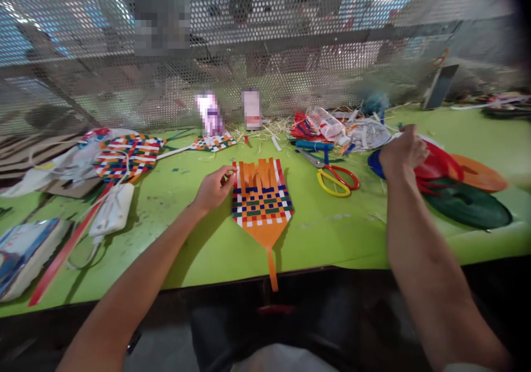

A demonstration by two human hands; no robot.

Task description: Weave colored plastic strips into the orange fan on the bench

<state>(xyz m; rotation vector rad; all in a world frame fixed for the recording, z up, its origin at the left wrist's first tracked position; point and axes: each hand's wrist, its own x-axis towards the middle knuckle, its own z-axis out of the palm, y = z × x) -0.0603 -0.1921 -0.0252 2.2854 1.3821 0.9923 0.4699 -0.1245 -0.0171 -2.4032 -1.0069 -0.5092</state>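
An orange woven paper fan (263, 203), checked with blue, red, green and white strips, lies flat on the green table (215, 244), its handle pointing toward me over the front edge. My left hand (214, 186) rests at its upper left corner, fingers pinched on the edge of the weave. My right hand (403, 149) reaches to the far right, fingers curled down on the stacked coloured rolls of strip (440, 167); what it grips is hidden.
Yellow-and-red scissors (337, 179) lie right of the fan. A finished multicoloured fan (126, 156) lies at the left, with a white power bank (113, 208) and a book (25, 250) nearer. Green and orange rolls (470, 203) sit far right. A perforated metal screen (265, 56) backs the table.
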